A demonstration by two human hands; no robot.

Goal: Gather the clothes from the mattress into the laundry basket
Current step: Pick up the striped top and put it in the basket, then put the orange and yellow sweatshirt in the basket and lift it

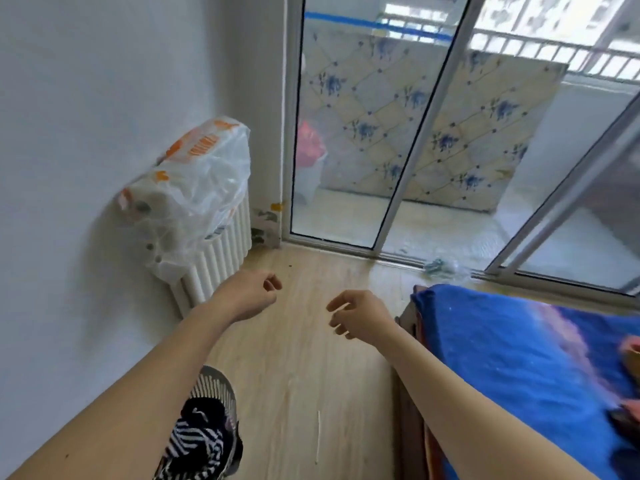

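The laundry basket, slatted and pale, stands on the floor at the bottom left, partly behind my left forearm. A black-and-white striped garment and dark clothes lie in it. The mattress, under a blue sheet, fills the lower right. Pinkish clothes and a dark piece lie at its right edge, cut off by the frame. My left hand hangs over the floor with fingers loosely curled, holding nothing. My right hand hovers near the mattress corner, fingers apart and empty.
A white radiator stands against the left wall with a plastic bag of rolls on it. Sliding glass doors lead to a balcony where a patterned mattress leans. Wooden floor runs between basket and bed.
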